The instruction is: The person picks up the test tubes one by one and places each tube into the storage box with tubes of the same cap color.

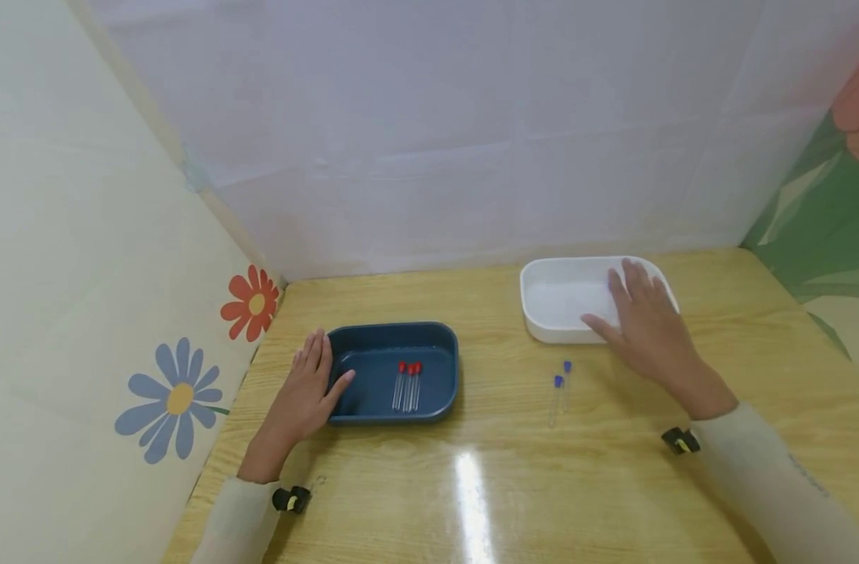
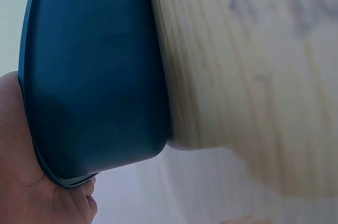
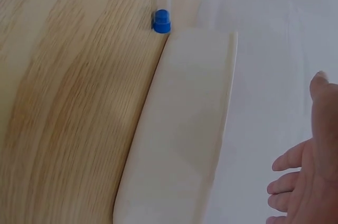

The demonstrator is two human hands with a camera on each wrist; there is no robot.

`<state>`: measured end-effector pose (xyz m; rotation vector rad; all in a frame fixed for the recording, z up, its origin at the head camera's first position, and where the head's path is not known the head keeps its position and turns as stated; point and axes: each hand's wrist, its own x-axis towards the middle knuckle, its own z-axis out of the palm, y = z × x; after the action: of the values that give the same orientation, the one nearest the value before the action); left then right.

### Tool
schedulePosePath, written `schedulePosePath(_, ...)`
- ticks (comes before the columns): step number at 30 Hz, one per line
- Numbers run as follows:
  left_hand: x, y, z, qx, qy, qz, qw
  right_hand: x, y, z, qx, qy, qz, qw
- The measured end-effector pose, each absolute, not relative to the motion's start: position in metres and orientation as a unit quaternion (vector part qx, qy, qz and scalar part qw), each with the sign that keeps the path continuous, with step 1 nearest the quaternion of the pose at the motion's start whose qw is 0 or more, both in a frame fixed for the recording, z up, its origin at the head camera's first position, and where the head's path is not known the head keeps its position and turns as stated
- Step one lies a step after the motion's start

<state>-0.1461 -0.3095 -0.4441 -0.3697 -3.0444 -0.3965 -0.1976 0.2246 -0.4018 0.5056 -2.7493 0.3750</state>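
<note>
My left hand point(image 1: 305, 388) rests at the left end of the dark blue tray point(image 1: 446, 415), fingers straight and close together along the outside. Its thumb reaches over the rim. In the left wrist view the hand point(image 2: 26, 176) touches the tray's end. Three red-capped clear tubes point(image 1: 408, 384) lie side by side in this tray. My right hand point(image 1: 644, 321) is over the right part of the white tray point(image 1: 542, 333), fingers spread, nothing visibly held. In the right wrist view the hand point(image 3: 309, 176) appears apart from the rim. Two blue-capped clear tubes point(image 1: 563, 392) lie before the white tray.
Both trays stand on a wood-grain table point(image 1: 394, 486) against a pale sheet-covered wall point(image 1: 401, 157). A small clear object point(image 1: 320, 479) shows beside the left wrist, partly hidden by its black strap mount point(image 1: 291, 500). Flower-patterned covering point(image 1: 181, 398) borders the left side.
</note>
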Motion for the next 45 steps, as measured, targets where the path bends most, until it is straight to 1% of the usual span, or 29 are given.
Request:
schedulePosePath(4, -0.147, -0.310, -0.446, -0.119, -0.985, -0.125, 0.028, -0.201, 0.229, -0.405, 0.173, -0.966, 0.118, 0.155)
schedulePosePath(10, -0.148, -0.310, -0.449, -0.118, -0.985, -0.123, 0.029, -0.207, 0.237, -0.415, 0.159, -0.973, 0.116, 0.125)
schedulePosePath(15, -0.149, -0.310, -0.451, -0.117, -0.985, -0.124, 0.031, -0.214, 0.245, -0.425, 0.154, -0.974, 0.119, 0.112)
schedulePosePath(30, -0.153, -0.307, -0.451, -0.122, -0.985, -0.120, 0.028, -0.227, 0.269, -0.433, 0.137, -0.977, 0.138, 0.089)
schedulePosePath(38, -0.157, -0.303, -0.452, -0.130, -0.984, -0.122, 0.028, -0.233, 0.288, -0.437, 0.136, -0.975, 0.151, 0.088)
schedulePosePath(45, -0.156, -0.307, -0.450, -0.127, -0.985, -0.115, 0.032, -0.235, 0.287, -0.433, 0.137, -0.975, 0.167, 0.060)
